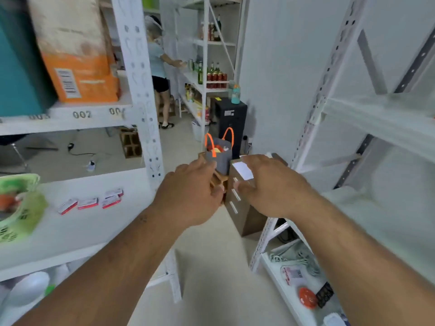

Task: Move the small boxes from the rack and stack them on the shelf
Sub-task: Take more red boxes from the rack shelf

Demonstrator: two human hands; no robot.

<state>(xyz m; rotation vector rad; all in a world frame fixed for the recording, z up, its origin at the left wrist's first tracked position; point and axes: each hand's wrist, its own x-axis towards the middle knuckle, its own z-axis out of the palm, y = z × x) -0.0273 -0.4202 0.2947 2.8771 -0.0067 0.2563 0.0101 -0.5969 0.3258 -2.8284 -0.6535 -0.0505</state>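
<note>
**Boxes on the left rack, nothing in the hands**

The room was a narrow storeroom of white slotted-steel racks, with a pale floor running down the middle and another person working at the far shelves around 12 o'clock. From my seat at the feed, the small boxes [90, 203] lay at about 9 o'clock on the left rack's [98, 222] middle board: four red-and-white ones that I could count, side by side in a loose row and not stacked, near a blurred green basket [21, 203]. The shelf [376, 208] at 3 o'clock looked bare at that level. Both hands hung out over the aisle. The left hand [190, 196] was loosely curled with nothing in it; the right hand [270, 187] was spread, palm down, also holding nothing. I judged the task barely begun or between trips: I saw no stack anywhere, and every visible box was left to move.
</note>
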